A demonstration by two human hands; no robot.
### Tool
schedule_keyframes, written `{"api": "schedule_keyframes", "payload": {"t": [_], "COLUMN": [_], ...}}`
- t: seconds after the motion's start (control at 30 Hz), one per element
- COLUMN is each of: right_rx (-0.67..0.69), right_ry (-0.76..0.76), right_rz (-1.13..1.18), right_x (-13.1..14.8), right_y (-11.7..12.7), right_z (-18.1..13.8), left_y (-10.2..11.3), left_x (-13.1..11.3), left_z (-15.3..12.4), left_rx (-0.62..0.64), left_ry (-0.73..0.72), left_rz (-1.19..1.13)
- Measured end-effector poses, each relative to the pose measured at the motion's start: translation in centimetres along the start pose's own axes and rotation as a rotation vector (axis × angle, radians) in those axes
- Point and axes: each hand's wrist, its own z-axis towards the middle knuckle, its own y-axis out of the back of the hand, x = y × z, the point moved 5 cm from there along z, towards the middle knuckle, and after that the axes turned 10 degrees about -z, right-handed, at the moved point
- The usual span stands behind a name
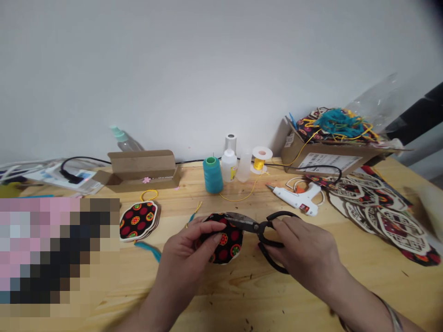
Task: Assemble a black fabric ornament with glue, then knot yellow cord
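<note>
In the head view, my left hand (194, 246) pinches a roundish black fabric piece (226, 249) printed with red dots and colourful flowers. My right hand (304, 249) has its fingers in the handles of black scissors (265, 229). Their blades lie along the top edge of the fabric piece, close to my left fingertips. Beyond my left wrist is a stack of similar patterned pieces (136, 221) with pale borders, and a teal tassel (148, 249) lies beside it. Part of the fabric piece is hidden behind my left fingers.
Behind my hands stand a teal thread cone (212, 176), a white bottle (229, 166) and a yellow cord spool (260, 161). A white glue gun (299, 198) lies to the right, near pale cut-out frames (398, 226) and a full cardboard box (321, 157). An open narrow box (143, 171) sits at the left.
</note>
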Motion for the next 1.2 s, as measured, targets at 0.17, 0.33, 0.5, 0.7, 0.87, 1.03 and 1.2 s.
{"api": "schedule_keyframes", "payload": {"t": [0.17,0.33,0.5,0.7,0.87,1.03,1.2], "right_rx": [-0.017,-0.022,-0.013,-0.028,-0.039,-0.056,-0.053], "right_ry": [0.011,0.019,0.018,0.036,0.05,0.052,0.049], "right_rz": [-0.014,-0.014,-0.026,-0.07,-0.098,-0.099,-0.088], "right_x": [0.02,0.01,0.0,0.18,0.26,0.29,0.29], "right_y": [0.09,0.01,-0.05,0.21,0.39,0.54,0.43], "right_z": [-0.08,-0.05,-0.11,-0.14,-0.05,-0.06,-0.22], "left_y": [-0.01,0.12,0.03,-0.17,-0.16,-0.11,-0.16], "left_x": [-0.24,-0.05,-0.39,-0.95,-0.85,-0.65,-0.81], "left_z": [0.03,-0.09,-0.06,-0.14,-0.24,-0.22,-0.15], "left_rx": [-0.005,0.006,0.004,-0.021,-0.015,-0.011,-0.022], "left_ry": [-0.014,-0.016,-0.035,-0.076,-0.127,-0.135,-0.14], "left_rz": [0.024,0.021,0.051,0.063,0.085,0.081,0.084]}}
